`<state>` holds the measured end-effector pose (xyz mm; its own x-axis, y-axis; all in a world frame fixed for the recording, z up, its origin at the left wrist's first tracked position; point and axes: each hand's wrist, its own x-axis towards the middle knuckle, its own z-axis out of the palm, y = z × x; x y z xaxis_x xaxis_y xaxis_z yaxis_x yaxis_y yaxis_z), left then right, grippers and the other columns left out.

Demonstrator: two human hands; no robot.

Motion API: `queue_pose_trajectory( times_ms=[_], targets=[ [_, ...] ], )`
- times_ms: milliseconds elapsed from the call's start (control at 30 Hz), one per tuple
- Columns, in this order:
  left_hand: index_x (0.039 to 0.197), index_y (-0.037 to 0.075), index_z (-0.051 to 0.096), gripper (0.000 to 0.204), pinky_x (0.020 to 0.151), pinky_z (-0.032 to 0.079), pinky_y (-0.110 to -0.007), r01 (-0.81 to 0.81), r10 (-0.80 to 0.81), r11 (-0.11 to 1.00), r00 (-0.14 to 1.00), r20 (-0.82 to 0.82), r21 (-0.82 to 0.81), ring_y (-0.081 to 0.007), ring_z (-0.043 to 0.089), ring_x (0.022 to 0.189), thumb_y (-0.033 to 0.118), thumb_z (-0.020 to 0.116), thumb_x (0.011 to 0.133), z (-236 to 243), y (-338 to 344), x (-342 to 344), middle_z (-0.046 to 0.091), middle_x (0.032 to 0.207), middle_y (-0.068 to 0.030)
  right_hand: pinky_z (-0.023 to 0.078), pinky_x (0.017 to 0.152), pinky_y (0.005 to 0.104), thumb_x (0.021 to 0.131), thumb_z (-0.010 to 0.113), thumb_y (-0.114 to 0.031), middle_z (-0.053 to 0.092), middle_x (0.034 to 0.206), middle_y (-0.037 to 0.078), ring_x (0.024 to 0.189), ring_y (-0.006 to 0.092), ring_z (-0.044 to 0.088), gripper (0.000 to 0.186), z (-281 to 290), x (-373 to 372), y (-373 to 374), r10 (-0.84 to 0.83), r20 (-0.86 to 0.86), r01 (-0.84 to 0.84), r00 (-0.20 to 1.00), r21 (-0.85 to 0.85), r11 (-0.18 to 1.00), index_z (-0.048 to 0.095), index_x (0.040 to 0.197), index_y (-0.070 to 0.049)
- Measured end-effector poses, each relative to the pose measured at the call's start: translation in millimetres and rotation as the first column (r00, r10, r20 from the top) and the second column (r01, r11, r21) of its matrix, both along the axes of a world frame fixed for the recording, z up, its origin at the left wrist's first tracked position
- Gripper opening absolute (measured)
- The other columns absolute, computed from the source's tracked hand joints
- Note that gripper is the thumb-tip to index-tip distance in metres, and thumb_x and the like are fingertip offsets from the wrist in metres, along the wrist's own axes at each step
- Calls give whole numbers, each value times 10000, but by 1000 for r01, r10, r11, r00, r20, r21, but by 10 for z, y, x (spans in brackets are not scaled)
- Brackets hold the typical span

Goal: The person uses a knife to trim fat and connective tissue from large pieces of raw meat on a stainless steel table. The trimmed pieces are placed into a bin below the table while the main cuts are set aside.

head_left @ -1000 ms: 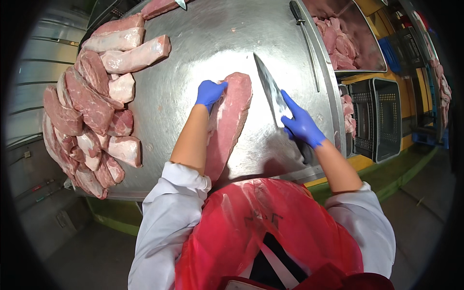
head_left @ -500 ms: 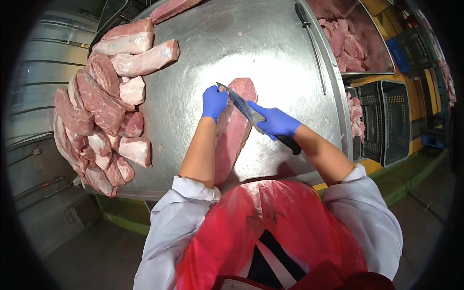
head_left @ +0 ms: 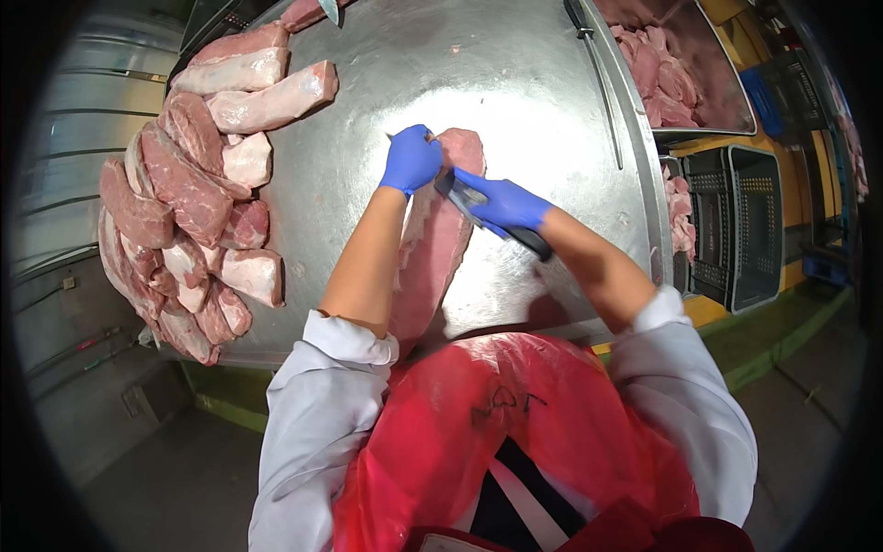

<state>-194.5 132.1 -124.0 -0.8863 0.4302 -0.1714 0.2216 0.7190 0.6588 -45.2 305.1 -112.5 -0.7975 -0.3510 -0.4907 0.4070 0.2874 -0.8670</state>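
Observation:
A long pink slab of meat (head_left: 441,262) lies lengthwise on the steel table (head_left: 322,184). My left hand (head_left: 411,158) in a blue glove is closed on the slab's upper left edge, pinching a pale strip of it. My right hand (head_left: 506,207), also gloved, grips the black handle of a large knife (head_left: 458,195), whose blade lies over the slab beside my left fingers. Part of the blade is hidden behind the hands. A pile of raw meat cuts (head_left: 184,193) is heaped to the left of the slab.
A sharpening steel (head_left: 598,83) lies near the table's right edge, and a second blade (head_left: 329,9) at the top left. Beyond the right edge are a metal tub of meat (head_left: 658,78), meat pieces (head_left: 678,212) in a bin and a grey plastic crate (head_left: 754,230).
The knife has come from the bare steel right of the slab onto its upper left part, beside my left hand. Both hands have since shifted slightly toward the table's far side.

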Motion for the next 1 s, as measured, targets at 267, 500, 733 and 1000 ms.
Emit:
queue_pose_trajectory(
  times_ms=[267, 500, 733, 1000],
  targets=[
    [891, -21, 723, 144, 665, 493, -295, -140, 103, 977, 970, 218, 162, -141, 621, 719, 113, 680, 862, -17, -263, -354, 700, 802, -71, 567, 617, 327, 861, 551, -205, 669, 844, 132, 628, 196, 634, 840, -68, 579, 188, 164, -73, -161, 984, 41, 986, 191, 1610, -325],
    [922, 5, 711, 136, 633, 479, -270, -188, 35, 920, 913, 407, 343, -118, 607, 712, 132, 669, 896, 195, -327, -332, 675, 819, -36, 546, 622, 388, 963, 508, -258, 649, 690, 150, 552, 250, 635, 718, 259, 308, -292, 109, -87, -92, 990, 188, 978, 199, 1609, -202],
    [1130, -2, 614, 349, 815, 546, -360, -63, 57, 997, 989, 133, 42, -253, 666, 859, 81, 678, 796, -341, -1768, -308, 682, 931, -96, 544, 567, 321, 919, 578, -84, 642, 688, 85, 537, 140, 608, 784, 638, 1128, 167, -9, 88, 2, 996, 84, 996, 251, 1601, -292],
    [1155, 39, 560, 284, 800, 533, -510, 296, -318, 856, 948, 19, -424, -463, 660, 915, 130, 561, 886, 179, -1192, 444, 682, 999, -272, 533, 549, 316, 943, 524, -149, 640, 736, 90, 565, 149, 609, 734, -131, -63, -769, -152, -19, 152, 988, 35, 988, 232, 1609, -253]
  ],
)
